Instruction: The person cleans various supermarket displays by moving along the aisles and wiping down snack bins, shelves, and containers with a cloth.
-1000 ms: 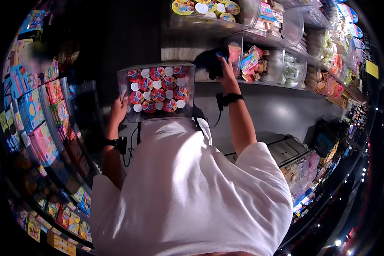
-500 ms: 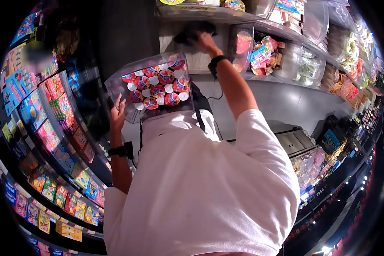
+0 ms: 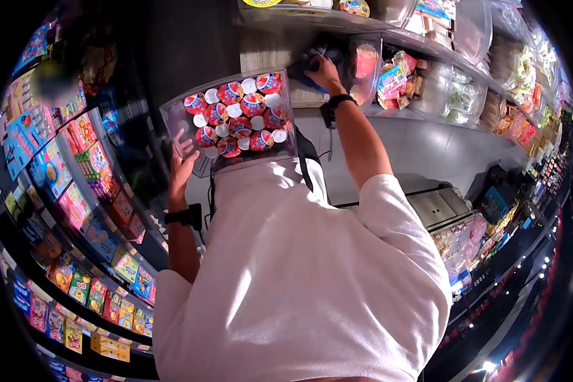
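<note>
A clear plastic bin [image 3: 172, 118] is held against my waist, filled with red-and-white candy cups [image 3: 240, 127] with round white lids. My left hand [image 3: 183, 159] supports the bin at its left side, its fingers spread against the wall. On the wood-look shelf board [image 3: 261, 56] ahead, my right hand [image 3: 325, 73] grips a dark cloth [image 3: 300, 71], pressing it near the side of a clear bin of wrapped sweets [image 3: 365, 63]. Part of the cloth is hidden by my fingers.
More clear bins with wrapped snacks [image 3: 398, 79] line the shelf to the right, with another shelf above them. Racks of colourful snack boxes [image 3: 76, 207] curve along the left. A grey metal lid or panel [image 3: 436, 207] lies lower right.
My right hand has slid the dark cloth rightward along the shelf board, toward the neighbouring bin. The bin of candy cups has shifted slightly right and tilted, with my left hand still on it.
</note>
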A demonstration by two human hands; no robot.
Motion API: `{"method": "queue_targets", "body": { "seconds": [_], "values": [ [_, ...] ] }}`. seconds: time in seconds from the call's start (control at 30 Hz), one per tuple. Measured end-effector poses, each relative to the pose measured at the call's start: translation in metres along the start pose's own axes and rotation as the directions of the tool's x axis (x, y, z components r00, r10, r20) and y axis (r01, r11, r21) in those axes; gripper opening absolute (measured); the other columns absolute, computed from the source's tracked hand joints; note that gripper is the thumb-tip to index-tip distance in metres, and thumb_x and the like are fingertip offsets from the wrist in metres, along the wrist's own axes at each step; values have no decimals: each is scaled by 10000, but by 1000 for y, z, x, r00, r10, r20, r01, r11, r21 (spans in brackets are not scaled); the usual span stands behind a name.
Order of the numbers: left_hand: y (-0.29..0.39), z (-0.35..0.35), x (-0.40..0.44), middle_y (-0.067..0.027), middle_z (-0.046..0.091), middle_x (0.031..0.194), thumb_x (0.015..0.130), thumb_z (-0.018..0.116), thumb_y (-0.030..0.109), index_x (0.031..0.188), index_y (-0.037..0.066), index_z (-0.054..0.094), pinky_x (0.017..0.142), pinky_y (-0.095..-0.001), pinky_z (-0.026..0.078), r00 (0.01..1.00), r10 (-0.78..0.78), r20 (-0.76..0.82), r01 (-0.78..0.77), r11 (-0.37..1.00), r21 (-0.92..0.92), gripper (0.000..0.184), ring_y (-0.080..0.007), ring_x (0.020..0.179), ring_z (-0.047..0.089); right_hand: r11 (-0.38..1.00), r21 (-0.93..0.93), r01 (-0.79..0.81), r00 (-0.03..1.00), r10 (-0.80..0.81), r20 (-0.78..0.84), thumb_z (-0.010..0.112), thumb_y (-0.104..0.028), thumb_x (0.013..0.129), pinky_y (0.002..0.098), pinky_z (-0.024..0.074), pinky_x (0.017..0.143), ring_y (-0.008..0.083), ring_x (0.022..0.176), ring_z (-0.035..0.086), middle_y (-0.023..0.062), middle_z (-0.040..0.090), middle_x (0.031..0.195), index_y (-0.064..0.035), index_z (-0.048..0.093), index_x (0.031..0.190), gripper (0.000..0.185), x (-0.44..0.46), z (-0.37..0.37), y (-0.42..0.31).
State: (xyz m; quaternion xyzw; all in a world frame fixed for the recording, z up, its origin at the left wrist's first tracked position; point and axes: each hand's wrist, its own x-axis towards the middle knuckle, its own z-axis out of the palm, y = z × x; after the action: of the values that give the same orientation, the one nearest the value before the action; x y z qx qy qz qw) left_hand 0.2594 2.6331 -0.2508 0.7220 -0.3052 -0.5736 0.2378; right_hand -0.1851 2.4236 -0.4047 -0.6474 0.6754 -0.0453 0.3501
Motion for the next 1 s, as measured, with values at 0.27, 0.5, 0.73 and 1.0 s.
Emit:
{"method": "queue_targets", "body": {
  "seconds": [0.27, 0.5, 0.73, 1.0],
  "values": [
    [15, -4, -15, -128, 97, 1629, 829, 488, -166, 1562, 318, -75, 874, -299, 484, 966, -81, 247, 79, 997, 16, 1043, -330, 1352, 444, 976, -209, 64, 996, -75, -48, 641, -21, 693, 487, 532, 816, 439, 952, 599, 198, 526, 1103, -139, 519, 1095, 437, -28, -25, 23],
    [0, -15, -4, -302, 400, 1440, 833, 474, -152, 1542, 424, -57, 770, -297, 537, 936, -213, 281, 245, 966, -84, 1057, -278, 1205, 553, 992, 119, 51, 997, -43, -68, 662, -64, 703, 454, 480, 933, 418, 1093, 556, 196, 583, 1125, -147, 583, 1116, 429, -68, 22, -23],
    [5, -21, -7, -265, 442, 1423, 856, 487, -102, 1535, 439, -76, 735, -255, 515, 941, -186, 282, 223, 969, -104, 1035, -288, 1150, 597, 992, 8, 125, 954, -118, -276, 574, 56, 726, 481, 486, 855, 420, 1005, 560, 178, 575, 1045, -118, 599, 1072, 388, -38, -35, -16],
    [3, -28, -14, -265, 471, 1405, 848, 470, -130, 1542, 417, -75, 735, -240, 510, 948, -207, 241, 236, 966, -101, 1039, -294, 1148, 601, 984, 39, -177, 973, 180, -142, 581, -42, 768, 545, 491, 891, 516, 1032, 548, 259, 508, 1166, -229, 375, 1386, 677, -43, -16, -8]
  ]
}}
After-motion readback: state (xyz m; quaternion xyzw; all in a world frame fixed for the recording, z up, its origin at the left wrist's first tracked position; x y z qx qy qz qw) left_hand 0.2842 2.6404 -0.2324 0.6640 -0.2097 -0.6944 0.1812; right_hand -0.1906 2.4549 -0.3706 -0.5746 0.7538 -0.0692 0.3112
